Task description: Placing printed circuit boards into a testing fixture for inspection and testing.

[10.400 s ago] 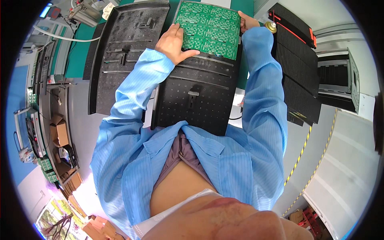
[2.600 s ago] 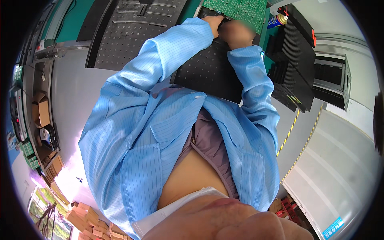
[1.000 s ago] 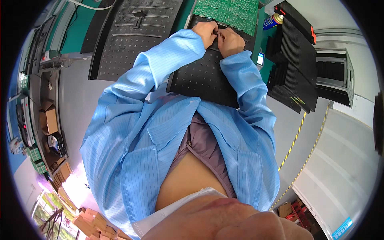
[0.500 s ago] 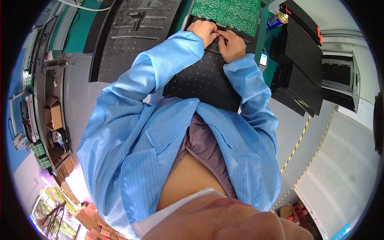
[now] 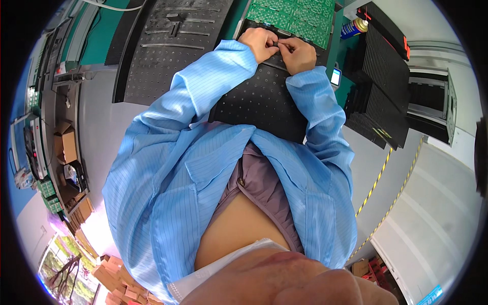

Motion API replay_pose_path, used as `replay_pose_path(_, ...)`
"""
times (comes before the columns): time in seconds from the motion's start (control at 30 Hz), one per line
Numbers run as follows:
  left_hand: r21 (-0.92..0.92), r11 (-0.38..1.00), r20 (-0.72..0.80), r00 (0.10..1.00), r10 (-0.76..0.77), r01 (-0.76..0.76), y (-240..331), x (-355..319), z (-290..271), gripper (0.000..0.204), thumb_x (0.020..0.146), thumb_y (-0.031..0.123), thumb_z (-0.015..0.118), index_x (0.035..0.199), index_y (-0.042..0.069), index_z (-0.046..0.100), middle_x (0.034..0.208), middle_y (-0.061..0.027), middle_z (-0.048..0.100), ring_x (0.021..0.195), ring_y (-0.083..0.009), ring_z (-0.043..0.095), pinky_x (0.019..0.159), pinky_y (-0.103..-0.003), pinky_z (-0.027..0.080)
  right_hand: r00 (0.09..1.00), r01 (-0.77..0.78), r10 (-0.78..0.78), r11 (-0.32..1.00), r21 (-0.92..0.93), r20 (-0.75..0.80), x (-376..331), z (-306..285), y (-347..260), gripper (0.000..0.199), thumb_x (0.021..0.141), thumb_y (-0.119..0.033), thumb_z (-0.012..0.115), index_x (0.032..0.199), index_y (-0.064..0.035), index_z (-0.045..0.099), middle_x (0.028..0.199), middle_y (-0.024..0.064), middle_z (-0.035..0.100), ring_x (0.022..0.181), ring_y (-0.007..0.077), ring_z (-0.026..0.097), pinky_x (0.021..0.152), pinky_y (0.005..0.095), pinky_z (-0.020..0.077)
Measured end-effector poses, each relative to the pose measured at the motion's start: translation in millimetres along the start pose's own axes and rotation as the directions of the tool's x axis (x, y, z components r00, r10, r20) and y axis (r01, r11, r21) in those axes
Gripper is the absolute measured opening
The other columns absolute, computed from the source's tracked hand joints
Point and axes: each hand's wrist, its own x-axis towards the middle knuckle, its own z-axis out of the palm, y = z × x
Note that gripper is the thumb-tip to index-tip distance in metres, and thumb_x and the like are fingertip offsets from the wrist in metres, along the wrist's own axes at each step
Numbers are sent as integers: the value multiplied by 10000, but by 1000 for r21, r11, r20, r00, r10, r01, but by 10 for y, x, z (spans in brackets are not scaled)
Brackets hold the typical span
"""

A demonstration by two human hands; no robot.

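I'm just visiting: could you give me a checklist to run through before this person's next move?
1. Green circuit board over the black tray: ok.
2. Whole board in view: not ok; the picture's top edge cuts it off.
3. Left hand and right hand together, just below the board's near edge: ok.
4. Firm grip on the small dark piece at the fingertips: cannot tell; fingers hide most of it.
5. Spray can apart from both hands: ok; it's off to the right.

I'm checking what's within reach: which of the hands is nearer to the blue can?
Right. The right hand is left of the blue can and lower in the picture; the left hand is farther left.
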Motion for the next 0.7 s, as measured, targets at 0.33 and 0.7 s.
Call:
replay_pose_path(0.33, 79, 996, -45, 998, 44, -40, -36, 42, 28, 157, 686, 13, 643, 839, 33, 676, 762, -47, 669, 630, -207, 609, 591, -287, 487, 989, -98, 90, 993, 65, 118, 80, -43, -6, 81, 690, -67, 666, 766, -46, 687, 578, 0, 586, 493, 106, 480, 472, 228, 386)
replay_pose_path(0.7, 318, 942, -45, 991, 127, -107, 13, 54, 54, 138, 719, 103, 635, 843, 86, 694, 803, -32, 676, 700, -265, 625, 667, -321, 500, 969, -148, 108, 973, 175, 220, 66, -34, 141, 98, 718, -23, 656, 813, -15, 677, 604, 8, 585, 519, 82, 474, 486, 193, 377)
